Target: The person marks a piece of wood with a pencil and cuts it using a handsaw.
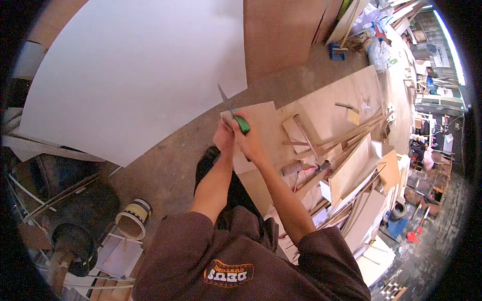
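Note:
My right hand (246, 140) is closed around the green handle of a hand saw (227, 99); its tapered metal blade points up and away to the left. Right beside it, my left hand (225, 138) is closed at the left edge of a light wooden board (262, 116), close to where the blade meets the handle. The two hands touch or nearly touch. The board's lower part is partly hidden by my right hand and forearm, and the saw's teeth are too small to make out.
A large white sheet (140, 65) stands ahead on the left, beside a brown panel (278, 37). Plywood (346, 93), a hammer (321, 164) and many offcuts lie to the right. A bucket (132, 220) stands on the floor at the lower left, near a dark machine (75, 241).

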